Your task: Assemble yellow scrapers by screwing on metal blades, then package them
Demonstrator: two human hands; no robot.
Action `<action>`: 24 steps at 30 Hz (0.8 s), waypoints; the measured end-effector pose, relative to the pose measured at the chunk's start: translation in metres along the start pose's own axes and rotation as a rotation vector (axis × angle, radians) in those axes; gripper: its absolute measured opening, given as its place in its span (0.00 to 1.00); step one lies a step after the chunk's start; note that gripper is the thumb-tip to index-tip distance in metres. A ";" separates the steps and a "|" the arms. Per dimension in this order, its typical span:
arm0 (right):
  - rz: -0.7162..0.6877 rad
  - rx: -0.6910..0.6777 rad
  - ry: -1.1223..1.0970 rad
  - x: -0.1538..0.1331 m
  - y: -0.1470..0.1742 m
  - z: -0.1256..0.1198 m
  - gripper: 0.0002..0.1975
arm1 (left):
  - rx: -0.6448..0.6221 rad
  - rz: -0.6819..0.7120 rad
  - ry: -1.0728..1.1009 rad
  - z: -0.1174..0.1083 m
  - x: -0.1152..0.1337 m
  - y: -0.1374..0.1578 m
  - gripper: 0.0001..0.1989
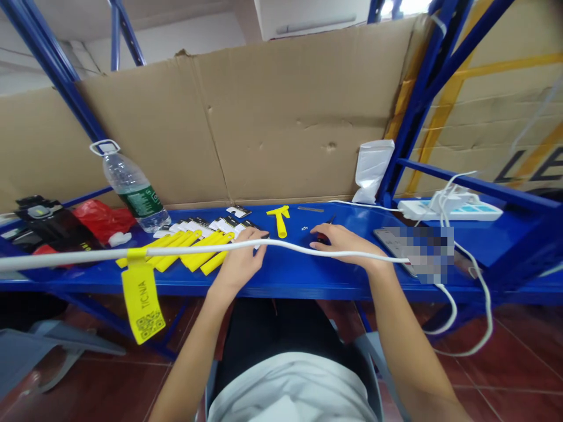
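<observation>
My left hand (pixel 241 261) is over the blue shelf, beside a row of black-and-white pieces (pixel 225 225) and several yellow handle-like parts (pixel 193 249). Its fingers are curled, and a small dark bit shows at the fingertips; what it is I cannot make out. My right hand (pixel 345 241) rests low on the shelf, its fingers closed round a small dark screwdriver (pixel 324 238) with a thin shaft pointing away from me. Between the hands lies a yellow T-shaped piece (pixel 279 221). Tiny pale bits (pixel 304 228) sit just right of it.
A white cable (pixel 303 251) with a yellow tag (pixel 141 302) crosses in front of both hands. On the left stands a water bottle (pixel 136 193) near a red bag (pixel 103 220). A phone (pixel 396 246) and a power strip (pixel 466 210) are right. Cardboard (pixel 299 117) walls the back.
</observation>
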State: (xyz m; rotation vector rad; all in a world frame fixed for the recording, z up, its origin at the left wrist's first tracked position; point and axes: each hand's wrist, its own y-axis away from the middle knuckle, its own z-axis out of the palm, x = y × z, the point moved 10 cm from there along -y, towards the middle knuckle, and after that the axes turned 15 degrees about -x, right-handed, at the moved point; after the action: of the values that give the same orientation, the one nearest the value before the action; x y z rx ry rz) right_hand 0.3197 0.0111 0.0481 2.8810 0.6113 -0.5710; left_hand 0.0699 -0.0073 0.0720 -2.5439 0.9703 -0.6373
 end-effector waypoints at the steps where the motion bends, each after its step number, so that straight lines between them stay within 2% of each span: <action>1: 0.007 0.001 0.002 -0.001 0.001 -0.001 0.23 | -0.032 0.009 0.025 0.008 0.004 -0.008 0.12; 4: 0.032 0.004 0.011 -0.005 0.003 -0.003 0.21 | -0.215 -0.067 0.024 0.038 -0.001 -0.046 0.14; 7: 0.050 -0.004 0.017 -0.009 0.004 -0.004 0.20 | -0.479 -0.320 0.026 0.071 -0.032 -0.090 0.19; 11: 0.057 0.004 0.007 -0.007 0.005 -0.003 0.19 | -0.518 -0.414 0.081 0.082 -0.057 -0.137 0.30; 14: 0.051 0.006 0.001 -0.003 0.003 -0.001 0.17 | -0.475 -0.457 0.191 0.084 -0.075 -0.144 0.30; 18: 0.024 0.024 -0.006 -0.001 0.000 0.001 0.16 | -0.326 -0.431 0.412 0.075 -0.090 -0.139 0.26; 22: 0.003 0.028 0.015 0.000 -0.003 0.002 0.16 | -0.197 -0.346 0.703 0.060 -0.087 -0.143 0.22; 24: -0.008 0.021 0.027 -0.001 -0.004 0.003 0.17 | -0.123 -0.269 0.937 0.052 -0.078 -0.148 0.22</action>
State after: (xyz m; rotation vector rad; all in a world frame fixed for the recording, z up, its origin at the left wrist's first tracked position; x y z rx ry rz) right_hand 0.3159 0.0136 0.0456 2.9114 0.6243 -0.5432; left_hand 0.1238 0.1594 0.0743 -2.4705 0.9184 -2.0029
